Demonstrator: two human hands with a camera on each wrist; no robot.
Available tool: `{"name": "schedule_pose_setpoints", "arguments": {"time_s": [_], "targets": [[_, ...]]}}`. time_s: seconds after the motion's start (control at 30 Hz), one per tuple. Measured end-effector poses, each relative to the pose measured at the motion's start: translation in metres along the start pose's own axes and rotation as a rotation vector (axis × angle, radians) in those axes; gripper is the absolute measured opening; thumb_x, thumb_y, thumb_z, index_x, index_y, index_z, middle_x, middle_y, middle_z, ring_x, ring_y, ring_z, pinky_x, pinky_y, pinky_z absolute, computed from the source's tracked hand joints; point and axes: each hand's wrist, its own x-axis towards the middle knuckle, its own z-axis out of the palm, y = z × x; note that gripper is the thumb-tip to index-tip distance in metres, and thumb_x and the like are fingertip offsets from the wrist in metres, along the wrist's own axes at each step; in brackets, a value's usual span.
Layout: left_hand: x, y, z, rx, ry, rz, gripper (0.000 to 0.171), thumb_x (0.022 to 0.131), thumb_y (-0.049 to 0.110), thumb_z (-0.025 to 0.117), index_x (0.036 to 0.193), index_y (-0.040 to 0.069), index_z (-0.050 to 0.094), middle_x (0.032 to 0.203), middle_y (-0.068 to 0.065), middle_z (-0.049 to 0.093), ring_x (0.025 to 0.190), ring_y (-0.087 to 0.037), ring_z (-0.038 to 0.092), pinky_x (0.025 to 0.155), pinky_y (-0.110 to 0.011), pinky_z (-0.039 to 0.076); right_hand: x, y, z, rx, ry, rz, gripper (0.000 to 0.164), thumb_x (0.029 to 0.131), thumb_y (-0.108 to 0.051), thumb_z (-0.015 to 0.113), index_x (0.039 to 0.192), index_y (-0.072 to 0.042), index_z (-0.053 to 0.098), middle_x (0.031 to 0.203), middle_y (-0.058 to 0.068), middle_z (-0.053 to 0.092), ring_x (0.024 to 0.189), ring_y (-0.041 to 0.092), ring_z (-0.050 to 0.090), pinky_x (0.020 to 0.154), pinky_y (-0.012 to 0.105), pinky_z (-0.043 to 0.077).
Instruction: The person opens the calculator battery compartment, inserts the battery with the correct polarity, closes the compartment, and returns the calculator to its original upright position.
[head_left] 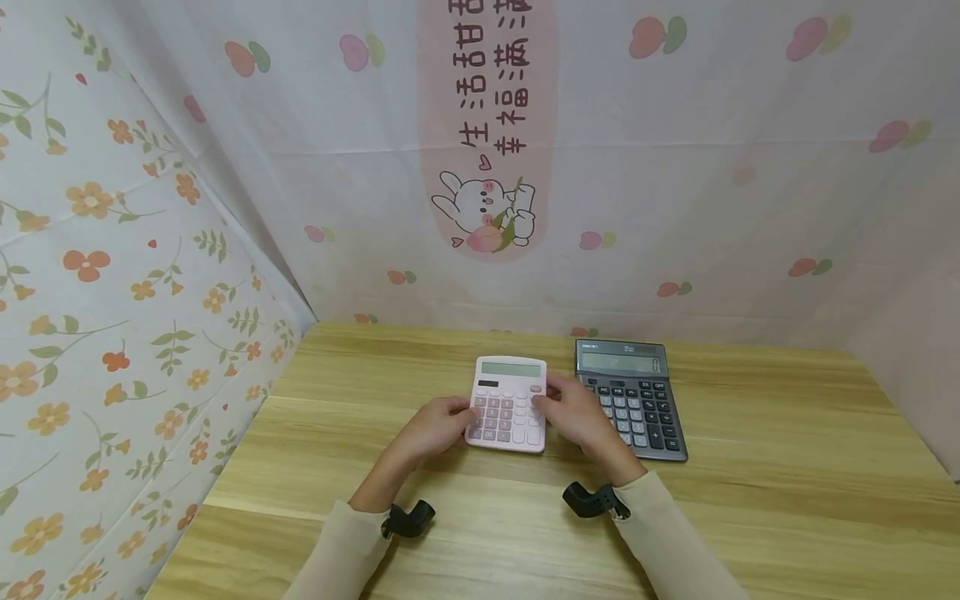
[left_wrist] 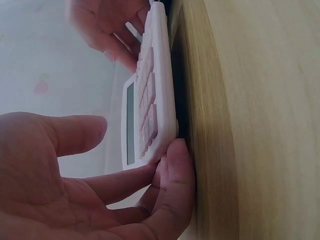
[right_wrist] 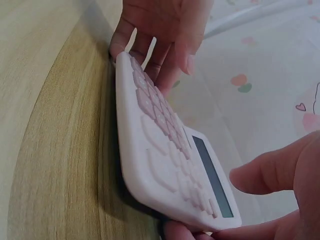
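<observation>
A pale pink calculator (head_left: 508,405) is between my two hands, its keys and grey-green display facing up. My left hand (head_left: 442,427) holds its left side, fingers curled at the lower edge; in the left wrist view the thumb (left_wrist: 82,134) stands off the keys. On the opposite side my right hand (head_left: 581,410) holds the edge with its fingertips tucked beneath. Its thumb (right_wrist: 267,172) is raised beside the display in the right wrist view. A dark shadow shows under the calculator's edge, close over the wooden table (head_left: 787,467).
A larger dark grey calculator (head_left: 660,417) lies just right of the pink one, partly covered by my right hand. Behind the table hangs a white cloth (head_left: 675,167) with a printed rabbit. Flowered cloth (head_left: 112,292) hangs on the left. Each wrist wears a black camera mount (head_left: 408,518).
</observation>
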Motion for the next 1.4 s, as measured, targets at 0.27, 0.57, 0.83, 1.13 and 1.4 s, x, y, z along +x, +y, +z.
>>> {"name": "schedule_pose_setpoints", "arguments": {"time_s": [0.27, 0.57, 0.83, 1.13, 1.4], "targets": [[0.0006, -0.0023, 0.0018, 0.008, -0.028, 0.023, 0.041, 0.108, 0.021, 0.062, 0.136, -0.008, 0.07, 0.103, -0.01, 0.07, 0.081, -0.02, 0.062, 0.068, -0.029, 0.047, -0.0017, 0.0005, 0.002, 0.034, -0.029, 0.015, 0.054, 0.107, -0.021, 0.064, 0.153, 0.008, 0.057, 0.132, 0.021, 0.067, 0.111, 0.032, 0.063, 0.094, 0.048, 0.053], [-0.0001, 0.0002, 0.001, -0.009, -0.049, 0.049, 0.039, 0.109, 0.017, 0.059, 0.137, -0.008, 0.069, 0.099, -0.013, 0.066, 0.069, -0.017, 0.052, 0.06, -0.028, 0.04, -0.0035, -0.0031, 0.0008, 0.056, -0.047, 0.042, 0.06, 0.108, -0.025, 0.063, 0.157, 0.008, 0.052, 0.141, 0.024, 0.064, 0.117, 0.035, 0.06, 0.099, 0.051, 0.052], [0.0006, 0.0033, 0.004, 0.025, 0.011, 0.056, 0.051, 0.109, 0.015, 0.059, 0.152, -0.012, 0.057, 0.14, -0.024, 0.06, 0.118, -0.033, 0.055, 0.095, -0.044, 0.047, -0.0038, -0.0051, -0.0009, 0.081, -0.044, 0.04, 0.059, 0.109, -0.022, 0.062, 0.158, 0.008, 0.05, 0.148, 0.027, 0.059, 0.125, 0.039, 0.059, 0.106, 0.054, 0.051], [0.0051, 0.0023, 0.0083, -0.012, 0.02, 0.077, 0.049, 0.11, 0.009, 0.056, 0.152, -0.016, 0.053, 0.15, -0.031, 0.056, 0.133, -0.037, 0.053, 0.118, -0.057, 0.042, -0.004, -0.0064, -0.0018, 0.092, -0.037, 0.032, 0.059, 0.109, -0.018, 0.059, 0.16, 0.008, 0.048, 0.157, 0.031, 0.053, 0.139, 0.045, 0.056, 0.111, 0.057, 0.051], [0.0088, 0.0001, 0.0089, -0.022, 0.023, 0.109, 0.052, 0.11, 0.009, 0.056, 0.156, -0.015, 0.05, 0.153, -0.032, 0.053, 0.145, -0.041, 0.048, 0.123, -0.061, 0.036, -0.003, -0.0044, -0.0013, 0.027, -0.015, -0.011, 0.062, 0.107, -0.017, 0.062, 0.16, 0.009, 0.046, 0.16, 0.032, 0.051, 0.15, 0.05, 0.046, 0.121, 0.064, 0.037]]}}
